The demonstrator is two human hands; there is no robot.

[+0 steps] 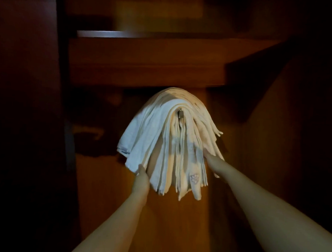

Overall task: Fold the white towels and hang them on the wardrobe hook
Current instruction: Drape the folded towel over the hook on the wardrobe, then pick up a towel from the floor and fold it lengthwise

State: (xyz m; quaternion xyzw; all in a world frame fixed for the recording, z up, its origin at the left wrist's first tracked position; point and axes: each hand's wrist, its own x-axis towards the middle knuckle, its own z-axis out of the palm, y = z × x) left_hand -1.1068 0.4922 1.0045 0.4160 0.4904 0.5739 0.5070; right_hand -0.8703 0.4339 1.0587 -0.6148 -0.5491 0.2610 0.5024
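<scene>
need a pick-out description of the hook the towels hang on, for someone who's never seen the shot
Start at the wooden shelf that spans the wardrobe; just below it a stack of white towels drapes in a dome against the back panel. The hook is the small metal piece that shows in the dark slot at the top of the stack's middle fold. It is the only shiny metal thing there; all around it is cloth.

The towels (166, 145) are made of white cloth — soft and matt. Smooth brown wood with a slight gloss is seen on the wardrobe (145, 67) — the small hook (180, 113) is shiny metal.
</scene>
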